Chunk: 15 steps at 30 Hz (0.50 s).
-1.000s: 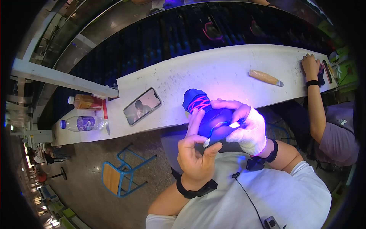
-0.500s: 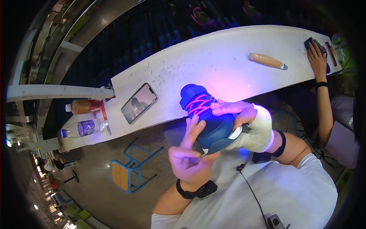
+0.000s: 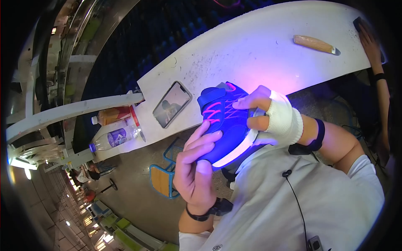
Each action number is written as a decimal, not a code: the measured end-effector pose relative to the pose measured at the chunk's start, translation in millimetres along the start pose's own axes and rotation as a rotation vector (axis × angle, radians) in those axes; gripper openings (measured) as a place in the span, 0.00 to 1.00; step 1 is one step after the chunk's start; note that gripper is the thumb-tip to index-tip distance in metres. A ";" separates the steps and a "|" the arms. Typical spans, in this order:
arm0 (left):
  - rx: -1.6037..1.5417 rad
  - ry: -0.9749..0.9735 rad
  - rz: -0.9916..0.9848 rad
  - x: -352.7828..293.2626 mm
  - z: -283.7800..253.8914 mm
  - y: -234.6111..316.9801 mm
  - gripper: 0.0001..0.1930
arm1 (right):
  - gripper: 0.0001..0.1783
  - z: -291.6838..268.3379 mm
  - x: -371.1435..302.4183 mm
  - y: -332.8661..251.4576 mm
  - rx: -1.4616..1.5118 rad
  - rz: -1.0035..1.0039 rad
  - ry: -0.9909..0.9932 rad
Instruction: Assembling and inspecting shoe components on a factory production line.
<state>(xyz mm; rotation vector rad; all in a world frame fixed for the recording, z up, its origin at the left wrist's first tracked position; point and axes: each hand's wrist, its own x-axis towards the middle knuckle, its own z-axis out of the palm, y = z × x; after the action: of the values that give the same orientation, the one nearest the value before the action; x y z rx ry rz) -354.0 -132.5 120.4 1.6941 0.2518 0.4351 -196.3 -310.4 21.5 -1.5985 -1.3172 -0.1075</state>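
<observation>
A dark blue shoe [image 3: 228,138] with pink laces and a pale sole edge is held up in front of me, off the near edge of the white bench [image 3: 234,46]. My left hand [image 3: 196,161] is bare and closed on its lower left side, fingers along the upper and thumb by the toe end. My right hand [image 3: 274,115], in a white fingerless glove, grips the right side, with fingertips on the upper beside the laces. The sole's underside faces away from view. Violet light falls on the shoe and on the bench behind it.
On the bench lie a phone [image 3: 172,104] and a wooden-handled knife [image 3: 316,44]. Two bottles, one amber [image 3: 114,116] and one clear [image 3: 111,139], lie at the left end. A stool [image 3: 161,180] stands below. Another person's hand [image 3: 370,47] rests at the far right.
The shoe has turned, so its laces and sole edge show more. My left fingers have gone from loosely spread to wrapped on its side. The view has shifted.
</observation>
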 end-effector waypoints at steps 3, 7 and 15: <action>0.341 -0.257 0.078 17.2 -10.7 7.0 0.32 | 0.23 3.0 5.0 7.9 0.003 -0.065 -0.034; 0.396 -0.249 0.143 18.2 -13.8 -6.0 0.34 | 0.24 8.2 6.8 10.0 0.038 -0.119 -0.045; 0.369 -0.154 0.165 7.5 -23.5 -21.5 0.24 | 0.26 11.8 15.6 13.8 -0.026 -0.057 -0.086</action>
<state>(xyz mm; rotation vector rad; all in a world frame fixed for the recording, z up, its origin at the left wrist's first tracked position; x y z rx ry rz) -355.5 -104.7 103.3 2.1099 0.0816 0.3931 -185.4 -289.6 16.8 -1.6036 -1.4329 -0.0923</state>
